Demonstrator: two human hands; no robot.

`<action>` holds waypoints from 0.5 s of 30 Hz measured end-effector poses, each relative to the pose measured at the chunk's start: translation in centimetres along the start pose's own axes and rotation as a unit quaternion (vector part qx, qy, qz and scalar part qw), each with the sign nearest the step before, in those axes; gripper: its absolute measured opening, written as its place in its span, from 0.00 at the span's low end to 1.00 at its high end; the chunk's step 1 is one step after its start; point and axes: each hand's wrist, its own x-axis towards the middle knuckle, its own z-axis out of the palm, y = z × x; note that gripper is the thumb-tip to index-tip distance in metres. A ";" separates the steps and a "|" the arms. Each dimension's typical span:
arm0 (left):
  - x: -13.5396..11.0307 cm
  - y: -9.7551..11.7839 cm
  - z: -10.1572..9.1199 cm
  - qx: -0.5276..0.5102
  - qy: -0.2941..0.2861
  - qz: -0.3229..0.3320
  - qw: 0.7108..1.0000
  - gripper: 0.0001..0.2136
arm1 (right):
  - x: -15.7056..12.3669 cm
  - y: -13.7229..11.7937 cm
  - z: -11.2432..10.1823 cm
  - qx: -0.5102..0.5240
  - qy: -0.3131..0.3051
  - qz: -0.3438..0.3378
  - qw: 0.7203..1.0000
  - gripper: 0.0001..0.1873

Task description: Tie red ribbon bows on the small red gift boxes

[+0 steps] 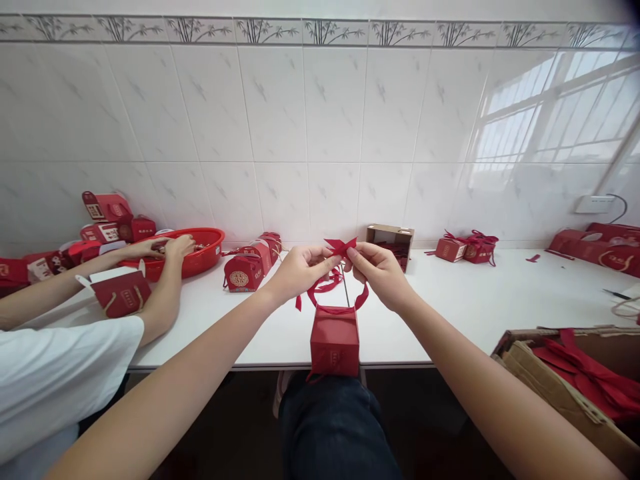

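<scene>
While left hand [306, 270] and right hand [379, 272] pinch red ribbon [341, 247] above bench [425, 320], its gathered top runs left-right, loop hanging down; red box [335, 333] at bench's front edge, printed face toward wearer.

Two bare arms stretch forward from the lower corners, the left forearm [200, 373] and right forearm [465, 360] slanting inward. The left hand [306, 268] and right hand [381, 270] nearly meet at the center, fingertips just beside each other. Each pinches thumb against curled fingers, thumb side facing the viewer. Both wrists look fairly straight.
</scene>
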 end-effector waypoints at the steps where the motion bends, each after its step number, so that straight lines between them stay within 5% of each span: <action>1: 0.0 -0.1 -0.1 -0.006 -0.013 -0.014 1.000 0.12 | 0.1 0.2 -0.1 -0.008 0.000 -0.003 1.000 0.16; 6: 0.1 -1.2 -0.6 -0.109 -0.041 -0.067 0.991 0.12 | 0.0 1.1 -1.0 -0.184 -0.015 -0.129 0.974 0.13; 10: 0.1 -1.6 -0.9 -0.253 -0.056 -0.121 0.958 0.10 | -0.2 1.5 -1.7 -0.398 -0.059 -0.264 0.877 0.16; 15: -0.1 -1.4 -1.3 -0.252 -0.073 -0.133 0.956 0.13 | -0.3 1.5 -1.7 -0.545 -0.046 -0.299 0.782 0.17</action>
